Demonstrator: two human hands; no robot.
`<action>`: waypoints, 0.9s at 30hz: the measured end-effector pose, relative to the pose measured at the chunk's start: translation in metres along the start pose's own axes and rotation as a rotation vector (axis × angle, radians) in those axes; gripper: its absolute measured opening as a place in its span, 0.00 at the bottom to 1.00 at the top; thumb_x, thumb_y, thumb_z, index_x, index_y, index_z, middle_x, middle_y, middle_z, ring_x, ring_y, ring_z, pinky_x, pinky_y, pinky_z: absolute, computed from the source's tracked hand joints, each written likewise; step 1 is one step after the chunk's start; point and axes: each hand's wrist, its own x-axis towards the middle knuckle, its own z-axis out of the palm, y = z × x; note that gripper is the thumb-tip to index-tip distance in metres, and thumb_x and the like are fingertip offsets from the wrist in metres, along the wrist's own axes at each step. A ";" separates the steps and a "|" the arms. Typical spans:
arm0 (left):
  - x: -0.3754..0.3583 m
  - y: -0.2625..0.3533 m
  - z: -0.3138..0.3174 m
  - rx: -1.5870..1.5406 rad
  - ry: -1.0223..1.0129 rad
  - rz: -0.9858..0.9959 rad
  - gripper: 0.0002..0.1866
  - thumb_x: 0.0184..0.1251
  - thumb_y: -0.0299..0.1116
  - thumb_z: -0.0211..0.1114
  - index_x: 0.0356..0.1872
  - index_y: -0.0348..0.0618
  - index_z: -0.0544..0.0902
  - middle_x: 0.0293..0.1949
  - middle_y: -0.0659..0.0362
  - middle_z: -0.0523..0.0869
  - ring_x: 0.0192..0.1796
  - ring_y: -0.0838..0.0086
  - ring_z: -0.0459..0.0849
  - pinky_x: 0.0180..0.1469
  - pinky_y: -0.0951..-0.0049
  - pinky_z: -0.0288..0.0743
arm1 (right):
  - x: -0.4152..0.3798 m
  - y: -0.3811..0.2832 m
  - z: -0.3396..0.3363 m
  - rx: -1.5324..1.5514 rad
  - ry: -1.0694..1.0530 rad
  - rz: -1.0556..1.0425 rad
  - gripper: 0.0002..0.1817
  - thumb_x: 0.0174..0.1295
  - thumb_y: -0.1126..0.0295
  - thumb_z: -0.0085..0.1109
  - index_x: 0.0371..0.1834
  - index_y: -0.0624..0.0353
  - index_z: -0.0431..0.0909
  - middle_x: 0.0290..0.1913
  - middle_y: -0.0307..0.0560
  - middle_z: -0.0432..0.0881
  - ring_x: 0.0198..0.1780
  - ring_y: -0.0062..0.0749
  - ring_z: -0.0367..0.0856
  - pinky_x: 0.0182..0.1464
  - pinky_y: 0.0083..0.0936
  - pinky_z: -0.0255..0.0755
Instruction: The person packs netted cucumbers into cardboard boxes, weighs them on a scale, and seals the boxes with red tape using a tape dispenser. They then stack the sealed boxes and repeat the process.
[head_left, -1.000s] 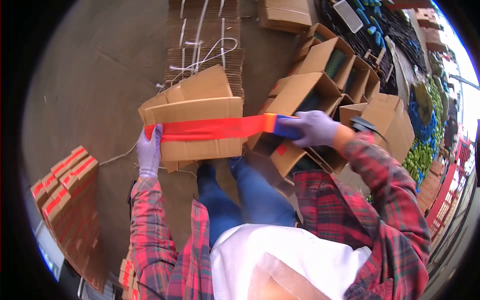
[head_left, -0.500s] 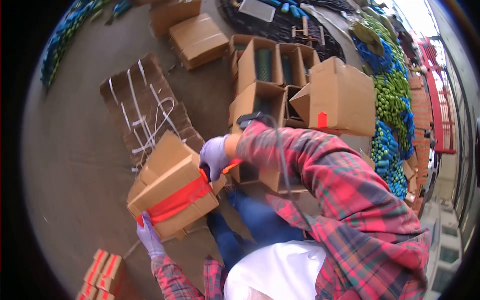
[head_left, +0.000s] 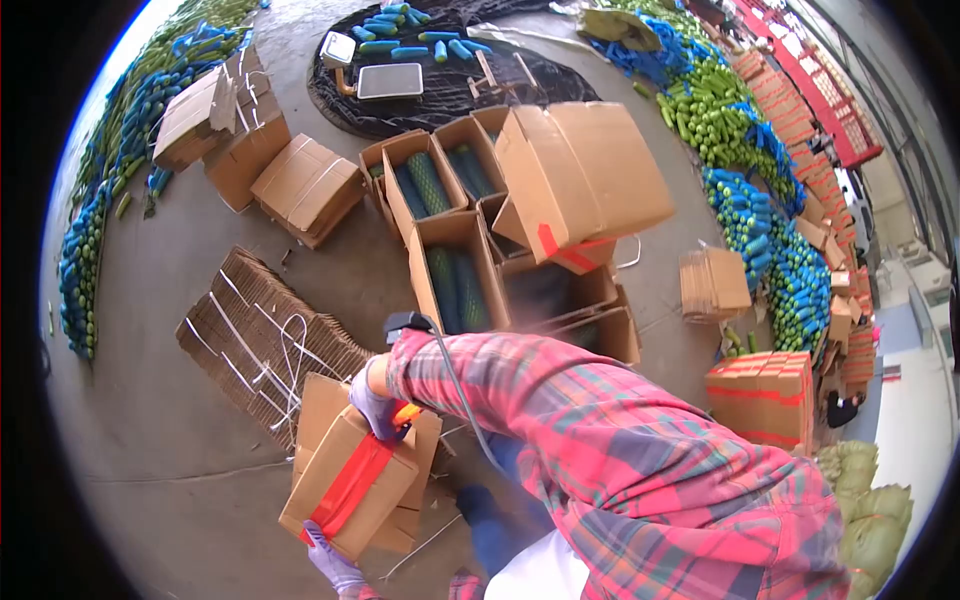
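Head view: red tape [head_left: 354,486] crosses brown box [head_left: 325,472]
Left hand [head_left: 333,562]: grips its near edge, likely to steady it
Right hand [head_left: 376,405]: clutches orange tape holder [head_left: 405,415] at far edge

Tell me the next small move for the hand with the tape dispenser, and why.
Most likely, the right hand should press the red tape down over the far edge of the box: the strip crosses the face to that edge, where the tape dispenser sits, while the left hand holds the near edge.
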 end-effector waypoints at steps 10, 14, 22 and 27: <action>0.004 -0.026 -0.014 0.001 0.045 0.200 0.34 0.73 0.55 0.60 0.58 0.27 0.76 0.49 0.54 0.82 0.46 0.71 0.81 0.51 0.67 0.78 | 0.029 0.011 0.127 0.141 0.066 -0.004 0.22 0.41 0.52 0.72 0.38 0.53 0.90 0.40 0.48 0.89 0.44 0.41 0.87 0.48 0.35 0.79; -0.008 0.000 0.006 0.025 -0.004 0.065 0.34 0.74 0.57 0.57 0.57 0.28 0.76 0.48 0.54 0.83 0.48 0.72 0.80 0.53 0.68 0.76 | 0.026 0.002 0.163 0.172 0.190 0.103 0.24 0.41 0.51 0.70 0.39 0.56 0.89 0.45 0.51 0.88 0.48 0.42 0.86 0.51 0.36 0.79; -0.027 -0.008 -0.014 0.191 0.181 0.274 0.37 0.78 0.59 0.48 0.63 0.28 0.72 0.53 0.52 0.81 0.53 0.70 0.79 0.59 0.68 0.73 | -0.052 0.014 0.161 0.345 0.466 0.190 0.31 0.44 0.52 0.66 0.53 0.54 0.81 0.41 0.54 0.87 0.46 0.46 0.86 0.47 0.39 0.78; -0.082 0.113 0.080 -0.004 0.179 0.453 0.37 0.80 0.60 0.40 0.67 0.31 0.68 0.61 0.48 0.75 0.60 0.64 0.76 0.63 0.60 0.72 | -0.177 0.026 0.189 0.713 0.765 0.253 0.40 0.47 0.48 0.65 0.64 0.54 0.72 0.42 0.59 0.86 0.45 0.51 0.85 0.50 0.39 0.76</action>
